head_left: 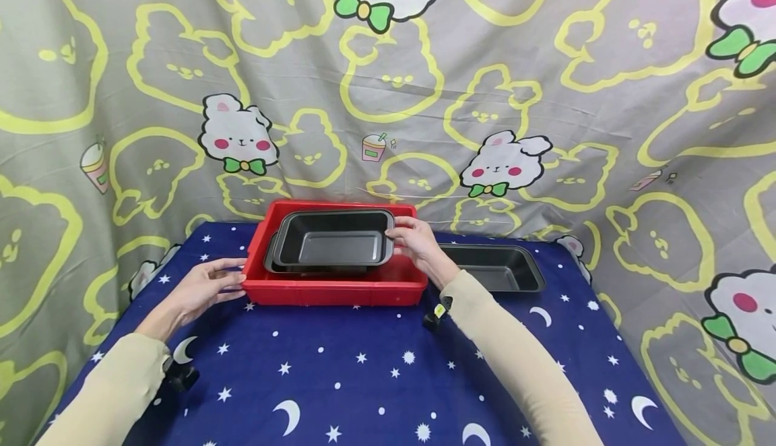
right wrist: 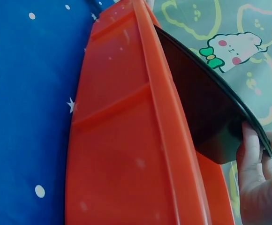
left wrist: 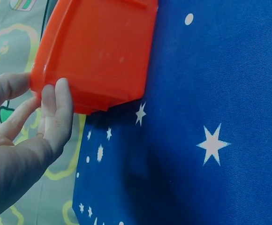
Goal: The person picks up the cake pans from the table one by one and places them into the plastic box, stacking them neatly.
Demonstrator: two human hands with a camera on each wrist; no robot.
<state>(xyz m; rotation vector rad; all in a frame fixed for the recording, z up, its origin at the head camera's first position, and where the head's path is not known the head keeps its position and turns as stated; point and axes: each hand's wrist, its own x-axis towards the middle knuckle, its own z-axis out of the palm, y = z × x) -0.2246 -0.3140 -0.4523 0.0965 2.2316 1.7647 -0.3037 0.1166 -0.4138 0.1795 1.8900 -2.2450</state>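
Note:
A dark loaf pan (head_left: 333, 247) sits tilted over the red plastic bin (head_left: 333, 294), its right end raised. Beneath it, the edge of another dark pan (head_left: 270, 257) shows at the left, mostly hidden. My right hand (head_left: 418, 244) pinches the upper pan's right rim; in the right wrist view, that hand (right wrist: 262, 183) has fingertips under the rim of the dark pan (right wrist: 201, 98). At the bin's left front corner, my left hand (head_left: 209, 288) touches the wall with fairly straight fingers, as the left wrist view also shows.
Another dark loaf pan (head_left: 500, 267) lies on the table to the right of the bin, partly behind my right arm. A blue cloth (head_left: 364, 385) with stars and moons covers the table. A patterned curtain (head_left: 412, 143) hangs close behind and at both sides.

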